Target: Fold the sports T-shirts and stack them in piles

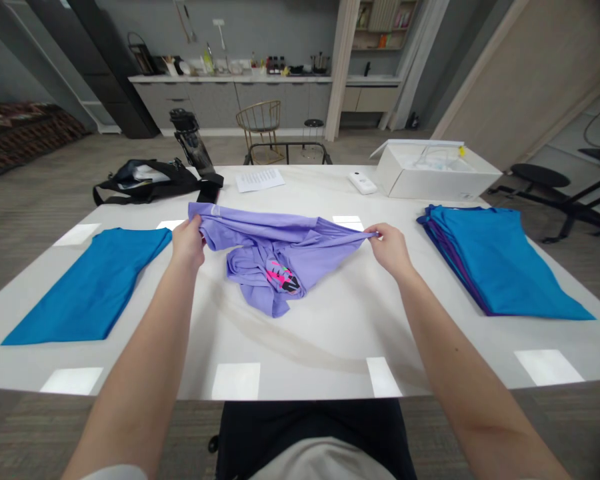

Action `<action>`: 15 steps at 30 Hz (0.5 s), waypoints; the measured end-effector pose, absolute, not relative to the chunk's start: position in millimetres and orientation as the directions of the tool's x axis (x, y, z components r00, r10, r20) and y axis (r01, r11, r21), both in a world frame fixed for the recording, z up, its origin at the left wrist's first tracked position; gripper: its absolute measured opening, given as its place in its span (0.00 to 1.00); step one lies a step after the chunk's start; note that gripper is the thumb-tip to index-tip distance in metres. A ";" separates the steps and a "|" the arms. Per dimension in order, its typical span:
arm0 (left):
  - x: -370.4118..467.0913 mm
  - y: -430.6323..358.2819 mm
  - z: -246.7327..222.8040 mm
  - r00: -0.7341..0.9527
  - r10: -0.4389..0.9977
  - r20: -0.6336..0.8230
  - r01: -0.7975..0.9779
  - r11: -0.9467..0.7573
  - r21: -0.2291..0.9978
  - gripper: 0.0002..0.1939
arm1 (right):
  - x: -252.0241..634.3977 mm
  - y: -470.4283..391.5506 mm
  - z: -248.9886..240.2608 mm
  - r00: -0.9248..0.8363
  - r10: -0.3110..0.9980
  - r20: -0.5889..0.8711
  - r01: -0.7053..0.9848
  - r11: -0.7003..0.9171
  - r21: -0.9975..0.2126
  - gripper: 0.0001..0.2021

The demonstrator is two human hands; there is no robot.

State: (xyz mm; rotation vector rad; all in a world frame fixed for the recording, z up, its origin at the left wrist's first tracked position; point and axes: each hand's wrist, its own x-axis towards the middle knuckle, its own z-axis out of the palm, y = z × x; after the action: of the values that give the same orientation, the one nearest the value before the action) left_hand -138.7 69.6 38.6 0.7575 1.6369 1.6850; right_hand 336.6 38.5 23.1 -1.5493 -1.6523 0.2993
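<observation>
A light purple T-shirt (325, 257) is stretched between my two hands over the white table (300, 353). My left hand (189, 241) is closed on its upper left corner. My right hand (389, 248) pinches its right end, where the cloth is drawn to a point. The lower middle of the garment is bunched, with a pink, grey and black print (283, 277) showing. To the left of my left hand lies a folded blue garment (93, 287). On the right is a stack of folded garments (500, 260), blue on top with dark purple beneath.
At the back left are a black bag (150, 179) and a dark bottle (194, 143). A printed sheet (260, 180) and a small white device (363, 183) lie along the far side. An opened white box (435, 172) stands at the back right, behind the stack.
</observation>
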 end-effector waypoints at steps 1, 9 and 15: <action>-149.2 74.9 39.2 -0.638 0.768 -0.056 -0.036 0.042 0.998 0.05 | 340.8 45.1 24.8 0.071 0.903 0.423 0.752 0.230 -0.618 0.12; -104.9 55.5 39.4 -0.194 0.820 0.539 0.846 -0.138 0.515 0.24 | 333.0 45.5 17.1 0.083 0.943 0.322 0.920 0.051 -0.388 0.17; -21.3 67.3 31.7 0.429 0.891 0.149 0.862 -0.453 0.226 0.22 | 272.3 19.4 14.0 -0.154 0.987 0.038 0.917 0.157 -0.366 0.21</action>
State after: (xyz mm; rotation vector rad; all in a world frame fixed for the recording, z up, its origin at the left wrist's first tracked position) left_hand -21.3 67.3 31.7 2.5565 1.5754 0.3746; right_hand 272.3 19.4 14.0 -1.8429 -2.1676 0.3755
